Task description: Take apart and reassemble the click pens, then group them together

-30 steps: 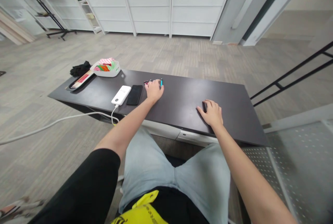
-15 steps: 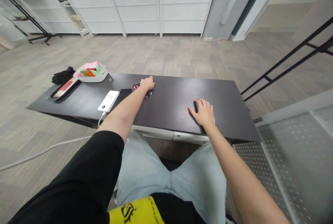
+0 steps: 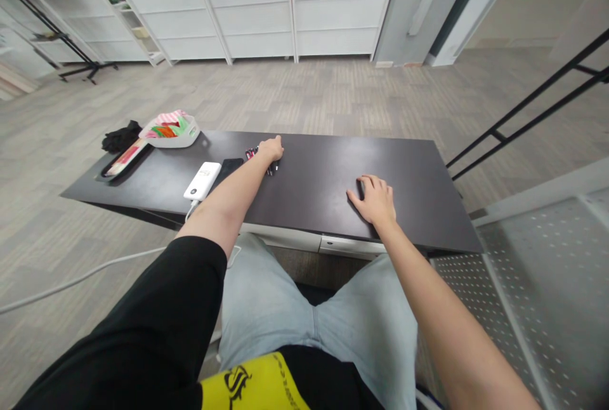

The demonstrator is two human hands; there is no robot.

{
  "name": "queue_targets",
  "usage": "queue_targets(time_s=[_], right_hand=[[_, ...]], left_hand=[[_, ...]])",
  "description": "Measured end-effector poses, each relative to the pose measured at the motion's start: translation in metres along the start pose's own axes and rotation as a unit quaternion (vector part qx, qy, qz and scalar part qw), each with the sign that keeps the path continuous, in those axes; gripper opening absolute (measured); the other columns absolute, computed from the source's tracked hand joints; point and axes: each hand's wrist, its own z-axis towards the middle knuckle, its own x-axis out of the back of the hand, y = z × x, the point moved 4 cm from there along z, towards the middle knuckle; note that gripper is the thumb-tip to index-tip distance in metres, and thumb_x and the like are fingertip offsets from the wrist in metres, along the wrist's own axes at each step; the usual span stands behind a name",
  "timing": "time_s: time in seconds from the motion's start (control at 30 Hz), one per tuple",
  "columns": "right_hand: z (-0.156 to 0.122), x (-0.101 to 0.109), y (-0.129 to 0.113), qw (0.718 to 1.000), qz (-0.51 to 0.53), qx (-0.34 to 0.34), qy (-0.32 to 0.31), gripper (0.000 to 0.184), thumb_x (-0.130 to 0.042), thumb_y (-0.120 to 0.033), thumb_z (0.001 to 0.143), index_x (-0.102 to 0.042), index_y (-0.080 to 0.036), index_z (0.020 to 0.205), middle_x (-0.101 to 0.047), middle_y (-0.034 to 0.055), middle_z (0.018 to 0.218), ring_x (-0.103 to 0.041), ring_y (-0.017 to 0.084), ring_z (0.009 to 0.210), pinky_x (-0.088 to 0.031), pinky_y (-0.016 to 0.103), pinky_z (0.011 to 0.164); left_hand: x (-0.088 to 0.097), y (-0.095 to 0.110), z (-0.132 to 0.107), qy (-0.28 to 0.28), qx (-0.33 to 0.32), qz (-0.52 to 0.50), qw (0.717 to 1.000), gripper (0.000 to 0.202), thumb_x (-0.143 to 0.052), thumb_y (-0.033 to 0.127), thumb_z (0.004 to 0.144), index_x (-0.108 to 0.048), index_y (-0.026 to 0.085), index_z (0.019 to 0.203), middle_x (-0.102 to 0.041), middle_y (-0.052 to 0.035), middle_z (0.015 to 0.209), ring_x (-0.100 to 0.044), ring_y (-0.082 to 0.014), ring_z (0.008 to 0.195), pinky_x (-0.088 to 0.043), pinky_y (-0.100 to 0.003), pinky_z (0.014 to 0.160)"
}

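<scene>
My left hand (image 3: pixel 271 148) is closed over a small bunch of pens (image 3: pixel 249 153) on the dark desk (image 3: pixel 314 185). Pen ends, some red and some black, stick out on both sides of it; its fingertips are partly hidden. Farther right, my right hand (image 3: pixel 377 199) rests on the desktop with thumb and fingers apart, holding nothing I can see. The dark patch between its thumb and fingers looks like shadow. Beside my left forearm lie a black flat item (image 3: pixel 230 167) and a white power bank (image 3: pixel 202 180) with a white cable plugged in.
At the desk's left end are a white basket (image 3: pixel 183 137) of colourful packets, a black tray (image 3: pixel 124 166) with a pale package, and a bunched black cloth (image 3: pixel 120 137). The white cable (image 3: pixel 95 275) runs off left. A perforated panel (image 3: pixel 533 283) stands right of the desk.
The view has shifted slightly, so the desk sits a little higher and farther right in the picture. Both hands keep nearly the same places on the desk.
</scene>
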Motion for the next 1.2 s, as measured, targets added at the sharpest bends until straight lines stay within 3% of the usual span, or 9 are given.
queue_targets(time_s=[0.17, 0.27, 0.4, 0.6, 0.8, 0.87, 1.0, 1.07, 1.2], right_hand=[[0.000, 0.000, 0.001, 1.000, 0.002, 0.002, 0.002, 0.052, -0.059, -0.053, 0.109, -0.075, -0.032, 0.153, -0.071, 0.0226, 0.172, -0.063, 0.054, 0.158, -0.049, 0.078, 0.132], [0.001, 0.000, 0.001, 1.000, -0.005, 0.002, 0.000, 0.052, -0.059, -0.052, 0.110, -0.075, -0.031, 0.155, -0.070, 0.0224, 0.173, -0.063, 0.053, 0.158, -0.049, 0.077, 0.133], [0.001, 0.001, -0.001, 1.000, -0.016, 0.002, -0.005, 0.052, -0.059, -0.051, 0.112, -0.074, -0.030, 0.156, -0.069, 0.0217, 0.175, -0.062, 0.052, 0.159, -0.049, 0.074, 0.134], [0.000, 0.008, -0.003, 1.000, -0.017, 0.000, -0.004, 0.052, -0.060, -0.051, 0.113, -0.071, -0.027, 0.158, -0.071, 0.0233, 0.172, -0.064, 0.046, 0.159, -0.050, 0.064, 0.136], [-0.003, 0.002, -0.011, 0.983, 0.176, 0.018, -0.044, 0.028, -0.071, -0.043, 0.106, -0.081, -0.035, 0.131, -0.087, 0.0149, 0.133, -0.079, 0.040, 0.130, -0.056, 0.061, 0.131], [-0.002, -0.010, -0.026, 0.974, 0.217, 0.017, -0.068, 0.026, -0.066, -0.044, 0.110, -0.082, -0.037, 0.130, -0.089, 0.0104, 0.129, -0.082, 0.035, 0.119, -0.066, 0.054, 0.119], [0.004, -0.035, -0.073, 0.950, 0.300, 0.025, -0.080, 0.033, -0.050, -0.042, 0.119, -0.078, -0.036, 0.135, -0.087, 0.0055, 0.145, -0.083, 0.025, 0.125, -0.067, 0.044, 0.117], [0.011, -0.039, -0.091, 0.915, 0.400, 0.009, -0.044, 0.029, -0.049, -0.041, 0.120, -0.077, -0.034, 0.121, -0.088, 0.0057, 0.134, -0.081, 0.026, 0.123, -0.064, 0.045, 0.117], [0.024, -0.031, -0.097, 0.902, 0.432, -0.009, -0.007, 0.036, -0.036, -0.050, 0.124, -0.061, -0.035, 0.104, -0.084, 0.0063, 0.111, -0.076, 0.026, 0.121, -0.063, 0.046, 0.114]], left_hand=[[0.007, 0.006, -0.014, -0.022, 0.070, -0.025, 0.997, 0.043, -0.086, 0.036, 0.115, -0.076, 0.017, 0.152, -0.079, -0.0162, 0.150, -0.079, -0.0325, 0.134, -0.068, -0.056, 0.117], [0.007, 0.020, -0.029, -0.001, 0.058, -0.111, 0.992, 0.023, -0.083, 0.006, 0.105, -0.079, 0.018, 0.124, -0.085, -0.0093, 0.104, -0.081, -0.0311, 0.122, -0.058, -0.045, 0.121], [-0.009, 0.039, -0.062, 0.006, 0.051, -0.268, 0.962, 0.024, -0.073, 0.004, 0.107, -0.066, 0.027, 0.106, -0.069, 0.0044, 0.070, -0.077, -0.0235, 0.088, -0.057, -0.036, 0.102], [-0.050, 0.057, -0.134, 0.023, 0.103, -0.491, 0.865, 0.017, -0.064, 0.017, 0.117, -0.052, 0.029, 0.115, -0.075, 0.0032, 0.080, -0.080, -0.0193, 0.083, -0.052, -0.030, 0.077], [-0.073, 0.062, -0.183, 0.054, 0.132, -0.620, 0.771, 0.050, -0.085, 0.033, 0.113, -0.036, 0.032, 0.110, -0.082, 0.0011, 0.091, -0.087, -0.0212, 0.096, -0.058, -0.035, 0.092], [-0.077, 0.062, -0.189, 0.053, 0.124, -0.636, 0.760, 0.053, -0.090, 0.036, 0.109, -0.037, 0.032, 0.106, -0.084, 0.0010, 0.092, -0.087, -0.0232, 0.100, -0.059, -0.039, 0.098], [-0.083, 0.064, -0.193, 0.034, 0.096, -0.641, 0.761, 0.053, -0.097, 0.034, 0.100, -0.043, 0.034, 0.099, -0.086, 0.0024, 0.089, -0.088, -0.0263, 0.097, -0.061, -0.047, 0.104], [-0.085, 0.065, -0.195, 0.021, 0.078, -0.636, 0.767, 0.055, -0.102, 0.033, 0.094, -0.047, 0.034, 0.096, -0.086, 0.0011, 0.087, -0.089, -0.0285, 0.095, -0.063, -0.050, 0.104], [-0.085, 0.065, -0.197, 0.031, 0.057, -0.623, 0.780, 0.038, -0.099, 0.030, 0.095, -0.062, 0.035, 0.100, -0.089, -0.0047, 0.104, -0.088, -0.0295, 0.103, -0.065, -0.050, 0.103]])
